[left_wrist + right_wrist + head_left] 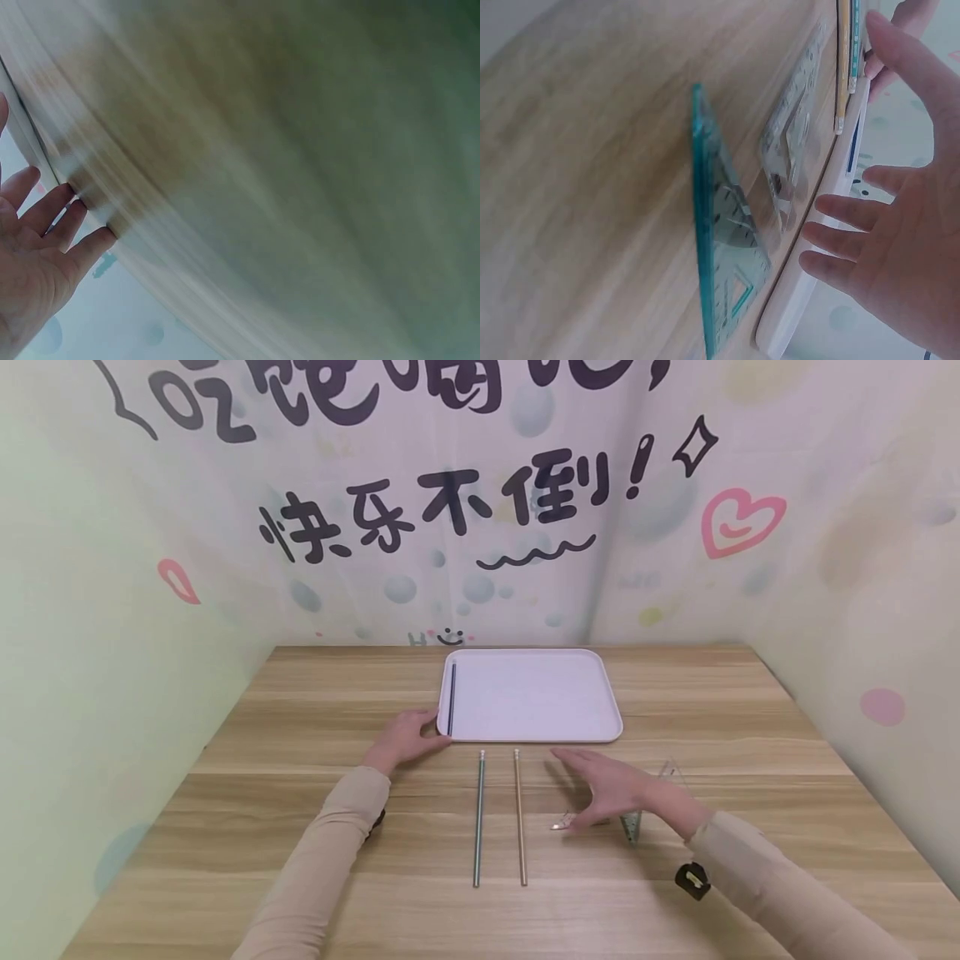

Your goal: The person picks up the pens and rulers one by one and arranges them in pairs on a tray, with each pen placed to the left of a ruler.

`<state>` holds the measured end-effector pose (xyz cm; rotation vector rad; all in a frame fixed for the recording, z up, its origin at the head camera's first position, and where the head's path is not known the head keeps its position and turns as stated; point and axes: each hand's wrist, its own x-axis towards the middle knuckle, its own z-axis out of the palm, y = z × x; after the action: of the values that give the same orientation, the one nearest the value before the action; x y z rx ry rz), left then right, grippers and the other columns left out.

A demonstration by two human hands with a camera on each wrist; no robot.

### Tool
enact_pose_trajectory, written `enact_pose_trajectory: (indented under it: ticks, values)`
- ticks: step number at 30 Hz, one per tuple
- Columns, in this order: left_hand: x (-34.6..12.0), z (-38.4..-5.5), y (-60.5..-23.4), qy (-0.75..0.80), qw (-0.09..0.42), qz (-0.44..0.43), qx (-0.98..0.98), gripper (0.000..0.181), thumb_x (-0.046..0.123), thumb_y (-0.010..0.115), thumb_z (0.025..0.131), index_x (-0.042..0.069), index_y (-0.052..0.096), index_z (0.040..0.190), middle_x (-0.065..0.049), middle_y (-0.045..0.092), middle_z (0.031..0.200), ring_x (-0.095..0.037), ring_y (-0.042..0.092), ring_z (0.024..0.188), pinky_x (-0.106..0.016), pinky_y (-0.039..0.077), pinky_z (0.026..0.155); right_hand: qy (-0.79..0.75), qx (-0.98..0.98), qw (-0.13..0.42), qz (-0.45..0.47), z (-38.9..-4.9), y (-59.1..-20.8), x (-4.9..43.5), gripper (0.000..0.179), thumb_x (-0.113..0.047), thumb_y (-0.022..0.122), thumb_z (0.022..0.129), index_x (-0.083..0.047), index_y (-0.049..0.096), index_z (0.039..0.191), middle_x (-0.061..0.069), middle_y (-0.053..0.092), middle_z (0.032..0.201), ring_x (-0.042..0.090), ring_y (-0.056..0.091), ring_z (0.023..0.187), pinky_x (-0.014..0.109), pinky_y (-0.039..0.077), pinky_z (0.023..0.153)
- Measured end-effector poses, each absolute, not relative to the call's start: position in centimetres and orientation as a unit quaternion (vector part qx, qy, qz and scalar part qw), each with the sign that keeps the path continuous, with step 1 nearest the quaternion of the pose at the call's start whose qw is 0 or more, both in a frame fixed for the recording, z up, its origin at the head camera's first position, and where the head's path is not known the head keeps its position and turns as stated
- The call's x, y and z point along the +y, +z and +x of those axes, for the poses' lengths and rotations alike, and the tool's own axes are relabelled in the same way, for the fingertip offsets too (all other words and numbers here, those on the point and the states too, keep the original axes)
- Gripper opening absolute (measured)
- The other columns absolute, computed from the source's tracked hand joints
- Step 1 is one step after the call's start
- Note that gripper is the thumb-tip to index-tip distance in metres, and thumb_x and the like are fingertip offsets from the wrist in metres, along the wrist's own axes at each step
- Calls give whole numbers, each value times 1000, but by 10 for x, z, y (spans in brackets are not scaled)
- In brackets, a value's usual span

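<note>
At the left front corner of a white tray (536, 693), my left hand (405, 739) has its fingertips right at the rim. Its thumb lies near the lower end of a dark pencil (452, 697) along the tray's left side. Loosely spread, my right hand (609, 783) hovers over the table with nothing in its grasp. Below it, partly hidden, are a teal-edged set square (731, 255) and a clear plastic drafting piece (774, 150). Between the hands, a green pencil (479, 818) and a gold pencil (521, 818) lie side by side, eraser ends toward the tray.
The wood-grain table (247, 827) meets a printed wall cloth (420, 568) just behind the tray. A small black device (692, 880) shows beside the right sleeve. Pale walls border the table on both sides.
</note>
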<state>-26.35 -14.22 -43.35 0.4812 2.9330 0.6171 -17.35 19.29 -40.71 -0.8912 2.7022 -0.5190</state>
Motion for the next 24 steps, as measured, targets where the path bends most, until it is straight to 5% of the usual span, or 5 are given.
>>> enact_pose_trajectory:
  ticks: [8, 24]
  values:
    - [-142, -264, -434, 199, 48, 163, 965, 70, 48, 59, 83, 8, 39, 138, -15, 41, 138, -31, 36, 128, -42, 30, 106, -160, 932, 110, -306, -172, -408, 203, 107, -53, 79, 55, -3, 33, 138, 18, 40, 127, 34, 44, 112, 50, 46, 86]
    - [-143, -265, -435, 191, 47, 162, 967, 70, 49, 58, 83, 9, 39, 137, -14, 41, 138, -31, 36, 127, -42, 30, 107, -126, 927, 129, -328, -179, -409, 213, 74, -36, 83, 53, -4, 54, 114, 9, 49, 109, 25, 47, 100, 42, 47, 83]
